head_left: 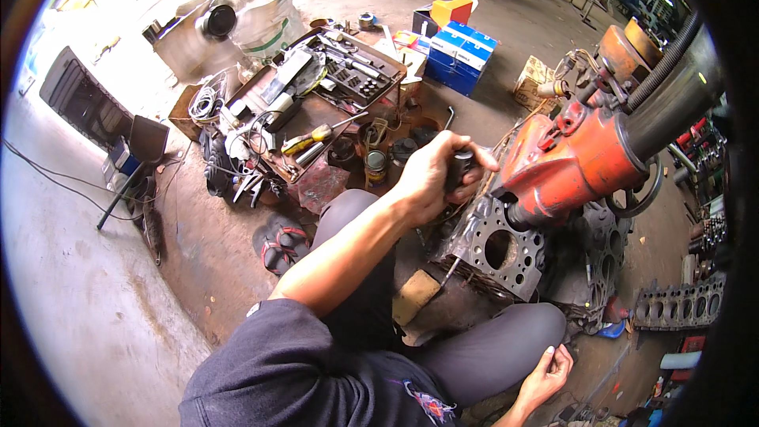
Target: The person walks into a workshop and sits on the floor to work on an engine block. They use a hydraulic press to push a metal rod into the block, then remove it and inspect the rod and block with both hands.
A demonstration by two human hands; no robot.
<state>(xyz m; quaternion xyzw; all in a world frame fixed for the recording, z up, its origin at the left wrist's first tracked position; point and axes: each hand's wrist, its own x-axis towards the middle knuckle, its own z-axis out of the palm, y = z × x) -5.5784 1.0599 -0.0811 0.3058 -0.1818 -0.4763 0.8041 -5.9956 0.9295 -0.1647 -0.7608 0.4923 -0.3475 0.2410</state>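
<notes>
My left hand (443, 170) is closed around a small dark, round-ended piece (460, 166), mostly covered by my fingers, so its kind is unclear. It hovers just left of a red boring machine (565, 154) that stands over a metal engine block (474, 237). A large round cylinder bore shows in the block's flat top, with smaller holes around it. Low on the right, my right hand (547, 375) rests by my right knee, fingers loosely curled and thumb apart, with nothing visible in it.
Ahead to the left, a low table carries a tool tray (360, 71) and a yellow-handled screwdriver (307, 140). Blue boxes (460, 55) stand beyond. A yellowish block (417, 296) sits between my legs, flip-flops (282, 245) left of them. Another engine block (680, 306) lies far right.
</notes>
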